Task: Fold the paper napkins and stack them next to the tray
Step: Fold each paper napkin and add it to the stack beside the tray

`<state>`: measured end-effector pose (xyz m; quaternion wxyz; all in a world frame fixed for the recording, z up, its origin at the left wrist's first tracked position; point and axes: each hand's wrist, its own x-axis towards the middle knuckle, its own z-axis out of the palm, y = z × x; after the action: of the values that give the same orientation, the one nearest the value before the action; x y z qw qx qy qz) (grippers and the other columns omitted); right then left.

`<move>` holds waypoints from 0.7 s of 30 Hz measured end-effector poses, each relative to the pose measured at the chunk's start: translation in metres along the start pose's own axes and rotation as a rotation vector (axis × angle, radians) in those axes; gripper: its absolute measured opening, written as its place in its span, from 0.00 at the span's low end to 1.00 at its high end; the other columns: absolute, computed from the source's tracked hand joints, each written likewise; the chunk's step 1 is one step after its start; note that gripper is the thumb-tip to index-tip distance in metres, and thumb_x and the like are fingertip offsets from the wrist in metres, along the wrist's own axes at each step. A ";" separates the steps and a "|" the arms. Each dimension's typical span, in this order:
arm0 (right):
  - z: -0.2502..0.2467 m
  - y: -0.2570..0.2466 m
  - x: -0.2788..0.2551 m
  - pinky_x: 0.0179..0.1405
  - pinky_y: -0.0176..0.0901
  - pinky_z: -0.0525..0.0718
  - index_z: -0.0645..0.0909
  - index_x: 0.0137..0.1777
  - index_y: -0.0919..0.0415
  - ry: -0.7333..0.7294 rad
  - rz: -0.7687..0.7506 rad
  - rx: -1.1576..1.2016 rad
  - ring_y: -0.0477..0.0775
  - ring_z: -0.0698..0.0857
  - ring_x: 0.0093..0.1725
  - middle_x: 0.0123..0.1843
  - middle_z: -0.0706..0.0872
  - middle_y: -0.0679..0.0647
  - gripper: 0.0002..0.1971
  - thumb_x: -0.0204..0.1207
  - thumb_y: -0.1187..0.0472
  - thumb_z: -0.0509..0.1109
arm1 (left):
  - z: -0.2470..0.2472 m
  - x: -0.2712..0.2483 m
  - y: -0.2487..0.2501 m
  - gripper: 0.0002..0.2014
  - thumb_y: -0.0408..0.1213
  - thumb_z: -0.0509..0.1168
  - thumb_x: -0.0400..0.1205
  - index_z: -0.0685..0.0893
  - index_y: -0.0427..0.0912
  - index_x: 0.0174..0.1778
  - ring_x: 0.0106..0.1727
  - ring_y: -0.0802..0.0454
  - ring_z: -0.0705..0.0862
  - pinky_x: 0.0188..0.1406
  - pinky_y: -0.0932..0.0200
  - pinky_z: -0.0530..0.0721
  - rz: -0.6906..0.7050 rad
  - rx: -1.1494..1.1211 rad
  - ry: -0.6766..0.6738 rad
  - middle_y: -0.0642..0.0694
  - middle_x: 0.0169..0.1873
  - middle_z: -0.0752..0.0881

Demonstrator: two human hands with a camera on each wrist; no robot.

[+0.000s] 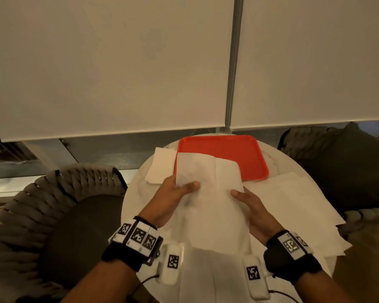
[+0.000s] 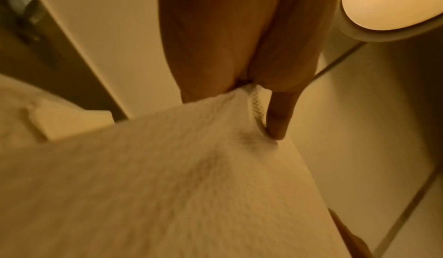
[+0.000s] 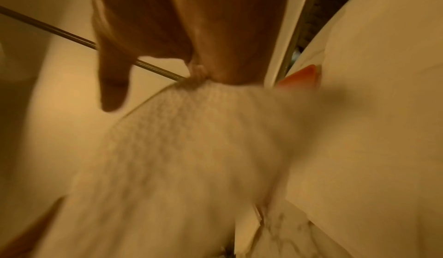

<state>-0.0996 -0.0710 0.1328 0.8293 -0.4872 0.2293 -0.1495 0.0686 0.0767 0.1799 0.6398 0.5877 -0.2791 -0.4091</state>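
Note:
I hold a white paper napkin [image 1: 208,193] up over the round table, its top edge hanging in front of the red tray [image 1: 239,154]. My left hand [image 1: 179,191] pinches its left edge, thumb on the front. My right hand [image 1: 245,199] pinches its right edge. In the left wrist view the left hand's fingers [image 2: 278,118] clamp the napkin [image 2: 167,176]. The right wrist view, blurred, has the napkin [image 3: 191,148] bunched under the right hand's fingers [image 3: 227,53]. A folded napkin [image 1: 160,167] lies left of the tray.
Several unfolded napkins [image 1: 298,204] are spread on the white marble table [image 1: 136,193] at the right, below the tray. Woven chairs stand at left [image 1: 53,204] and back right [image 1: 315,145]. A roller blind [image 1: 118,62] hangs close behind the table.

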 end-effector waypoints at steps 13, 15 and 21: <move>0.010 0.013 0.017 0.67 0.62 0.83 0.81 0.68 0.53 0.353 -0.123 -0.317 0.55 0.87 0.61 0.62 0.89 0.50 0.15 0.84 0.53 0.66 | 0.005 0.005 -0.023 0.10 0.49 0.70 0.83 0.78 0.57 0.58 0.46 0.61 0.86 0.43 0.67 0.84 0.188 0.733 0.353 0.64 0.45 0.83; 0.014 0.020 0.020 0.67 0.63 0.83 0.81 0.69 0.51 0.332 -0.087 -0.276 0.55 0.87 0.63 0.63 0.89 0.50 0.17 0.83 0.49 0.66 | 0.011 0.003 -0.023 0.11 0.48 0.70 0.83 0.76 0.60 0.58 0.42 0.65 0.84 0.37 0.75 0.79 0.221 0.734 0.336 0.66 0.43 0.81; 0.042 0.030 0.029 0.72 0.62 0.78 0.80 0.72 0.52 0.190 -0.025 -0.052 0.58 0.84 0.69 0.68 0.86 0.57 0.27 0.82 0.36 0.59 | 0.026 0.006 -0.032 0.15 0.53 0.71 0.80 0.81 0.56 0.61 0.49 0.65 0.88 0.46 0.57 0.92 0.185 0.503 0.090 0.59 0.49 0.88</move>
<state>-0.0519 -0.0393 0.1177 0.7891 -0.4948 0.3047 -0.1993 0.0434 0.0584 0.1521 0.5202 0.7176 -0.3959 -0.2402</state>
